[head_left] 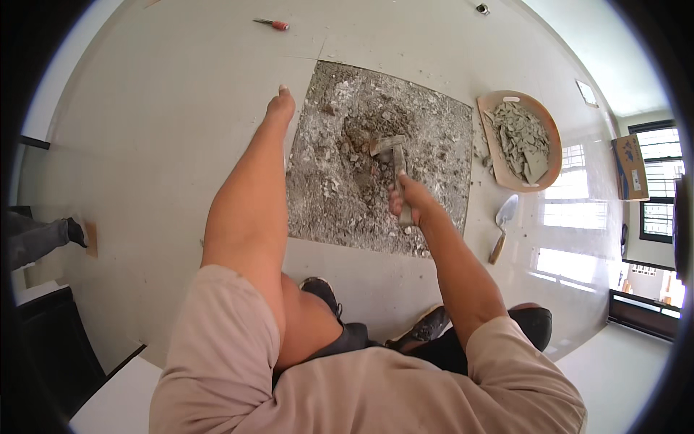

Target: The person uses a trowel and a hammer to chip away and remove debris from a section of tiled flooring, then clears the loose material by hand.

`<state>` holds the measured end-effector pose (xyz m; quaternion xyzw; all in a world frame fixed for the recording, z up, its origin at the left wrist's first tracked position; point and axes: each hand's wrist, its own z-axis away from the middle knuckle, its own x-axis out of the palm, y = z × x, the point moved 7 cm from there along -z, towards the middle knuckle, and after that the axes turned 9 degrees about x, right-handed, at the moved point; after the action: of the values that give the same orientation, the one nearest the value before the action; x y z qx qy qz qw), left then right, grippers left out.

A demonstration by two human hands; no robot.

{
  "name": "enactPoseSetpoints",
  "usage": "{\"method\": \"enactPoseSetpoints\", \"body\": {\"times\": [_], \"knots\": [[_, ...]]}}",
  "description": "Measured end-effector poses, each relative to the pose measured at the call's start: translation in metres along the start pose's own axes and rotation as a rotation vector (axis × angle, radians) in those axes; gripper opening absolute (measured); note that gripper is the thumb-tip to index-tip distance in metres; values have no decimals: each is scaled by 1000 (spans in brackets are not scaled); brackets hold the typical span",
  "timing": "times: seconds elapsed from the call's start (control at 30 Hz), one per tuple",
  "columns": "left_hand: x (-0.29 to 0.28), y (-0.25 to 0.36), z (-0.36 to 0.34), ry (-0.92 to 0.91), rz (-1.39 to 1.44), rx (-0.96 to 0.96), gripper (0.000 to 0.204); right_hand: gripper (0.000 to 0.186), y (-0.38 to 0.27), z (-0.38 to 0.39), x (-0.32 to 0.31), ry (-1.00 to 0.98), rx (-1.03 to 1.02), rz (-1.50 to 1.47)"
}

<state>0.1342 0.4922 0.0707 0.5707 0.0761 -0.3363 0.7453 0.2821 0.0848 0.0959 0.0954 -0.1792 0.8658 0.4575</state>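
Note:
A dust-covered hammer (399, 160) is in my right hand (412, 197), whose fingers are wrapped round its handle. Its blocky head lies over a heap of broken mortar (361, 145) in the middle of a rough square patch (318, 195), where the bare grey bed shows among the floor tiles. My left arm stretches far forward, and my left hand (280, 108) is at the tile floor just beyond the patch's left edge. One fingertip shows on it; the other fingers are hidden from this angle.
Right of the patch stands an orange-tan tub (555, 145) of tile and mortar shards. Nearer lies a pointing trowel (503, 226). A red-handled screwdriver (275, 24) lies at the far left of the patch. My shoes (423, 327) are close to its near edge. A cardboard box (630, 170) stands far right.

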Motion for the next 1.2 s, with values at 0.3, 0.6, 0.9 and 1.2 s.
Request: {"method": "enactPoseSetpoints", "body": {"times": [0.3,0.6,0.9,1.2], "knots": [[-58,35,57,15,154,-47,82,32,-45,151,64,494,-884,659],[-16,21,81,-39,93,-131,84,29,-43,37,-36,759,-1302,871],[23,36,80,-121,81,-121,84,39,-73,37,-66,778,-829,1028],[55,5,95,-606,204,-201,93,22,-104,153,37,336,-1579,410]]}}
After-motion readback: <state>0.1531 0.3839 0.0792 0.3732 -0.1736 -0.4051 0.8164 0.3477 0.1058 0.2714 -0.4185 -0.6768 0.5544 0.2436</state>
